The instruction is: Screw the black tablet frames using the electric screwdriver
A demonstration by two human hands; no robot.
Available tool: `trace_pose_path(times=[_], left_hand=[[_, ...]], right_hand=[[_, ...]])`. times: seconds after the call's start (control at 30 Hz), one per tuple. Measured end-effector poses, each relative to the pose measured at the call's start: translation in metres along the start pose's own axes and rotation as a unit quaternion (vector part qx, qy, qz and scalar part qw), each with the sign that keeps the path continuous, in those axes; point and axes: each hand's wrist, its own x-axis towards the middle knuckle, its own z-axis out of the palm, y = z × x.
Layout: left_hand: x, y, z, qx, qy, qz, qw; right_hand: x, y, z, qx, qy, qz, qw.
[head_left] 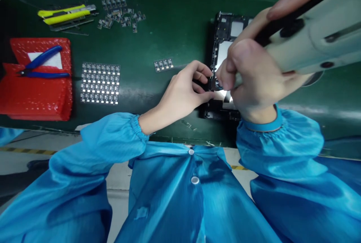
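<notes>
My left hand (183, 88) is at the left edge of a black device housing (217, 28), thumb and bent fingers against its rim. Whether a small part sits under the fingertips is hidden. My right hand (254, 77) is wrapped round a pale grey-green electric screwdriver (318, 36), which slants down from the upper right. Its tip end is over the housing's left side, close to my left fingertips. Bright silvery plates show inside the housing; my right hand and the tool cover much of it. Skin also shows along the tool's upper side; I cannot tell whose.
A short strip of small boards (163, 65) lies left of the housing, and a larger board panel (100, 83) farther left. Loose boards (121, 15) lie behind. Blue-handled cutters (42, 64) rest on red bubble wrap (36, 102). A yellow utility knife (66, 14) is at the back left.
</notes>
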Motion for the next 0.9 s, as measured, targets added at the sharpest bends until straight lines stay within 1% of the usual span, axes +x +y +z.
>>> trace_pose_path(times=[0.03,0.07,0.1,0.17,0.2,0.27,0.3,0.37,0.4,0.43,0.47,0.5,0.53,0.57,0.6,0.63,0.67,0.7,0.77,0.83,0.9], left_hand=[[0.001,-0.001,0.001,-0.001,0.004,0.001,1.000],[0.001,-0.003,0.001,-0.002,0.007,0.002,1.000],[0.002,-0.006,0.002,-0.002,0.008,0.003,1.000],[0.002,-0.012,0.003,-0.003,0.006,0.003,1.000],[0.001,-0.014,0.003,-0.003,0.003,0.002,1.000],[0.002,-0.015,-0.001,0.000,-0.006,-0.008,1.000],[0.003,-0.013,-0.005,0.003,-0.022,-0.015,1.000],[0.014,-0.003,-0.020,0.027,-0.092,-0.032,0.995],[0.024,0.004,-0.031,0.053,-0.136,-0.038,0.989],[0.037,0.013,-0.045,0.088,-0.165,-0.042,0.981],[0.055,0.022,-0.060,0.132,-0.166,-0.043,0.976],[0.075,0.031,-0.076,0.178,-0.131,-0.042,0.974],[0.096,0.040,-0.093,0.220,-0.053,-0.037,0.973],[0.118,0.047,-0.109,0.253,0.049,-0.023,0.966],[0.138,0.052,-0.123,0.266,0.118,-0.008,0.957],[0.155,0.056,-0.135,0.270,0.168,0.006,0.948],[0.168,0.057,-0.144,0.266,0.203,0.016,0.942],[0.177,0.057,-0.150,0.256,0.222,0.021,0.941],[0.186,0.051,-0.154,0.228,0.247,0.026,0.941],[0.190,0.044,-0.147,0.186,0.269,0.034,0.944],[0.196,0.042,-0.134,0.128,0.293,0.044,0.947]], right_hand=[[0.001,0.003,0.000,0.007,-0.003,-0.056,0.998],[0.001,0.007,0.000,0.021,-0.003,-0.094,0.995],[0.001,0.011,0.001,0.040,-0.004,-0.101,0.994],[-0.003,0.017,0.000,0.065,-0.034,-0.061,0.995],[-0.005,0.020,0.000,0.073,-0.059,-0.047,0.994],[-0.010,0.025,-0.001,0.088,-0.097,-0.043,0.990],[-0.011,0.027,-0.001,0.096,-0.104,-0.054,0.988],[-0.013,0.031,-0.001,0.109,-0.102,-0.073,0.986],[-0.013,0.032,0.000,0.114,-0.096,-0.076,0.986],[-0.013,0.031,0.001,0.118,-0.090,-0.076,0.986],[-0.012,0.030,0.002,0.120,-0.086,-0.074,0.986],[-0.012,0.028,0.002,0.120,-0.084,-0.071,0.987],[-0.012,0.025,0.002,0.118,-0.082,-0.065,0.987],[-0.011,0.021,0.001,0.114,-0.080,-0.061,0.988],[-0.011,0.017,-0.002,0.110,-0.074,-0.058,0.989],[-0.010,0.013,-0.005,0.106,-0.061,-0.058,0.991],[-0.009,0.009,-0.009,0.104,-0.042,-0.062,0.992],[-0.008,0.006,-0.013,0.102,-0.019,-0.066,0.992],[-0.006,0.003,-0.021,0.101,0.035,-0.070,0.992],[-0.002,0.004,-0.027,0.097,0.083,-0.064,0.990],[0.001,0.006,-0.028,0.091,0.124,-0.055,0.987]])
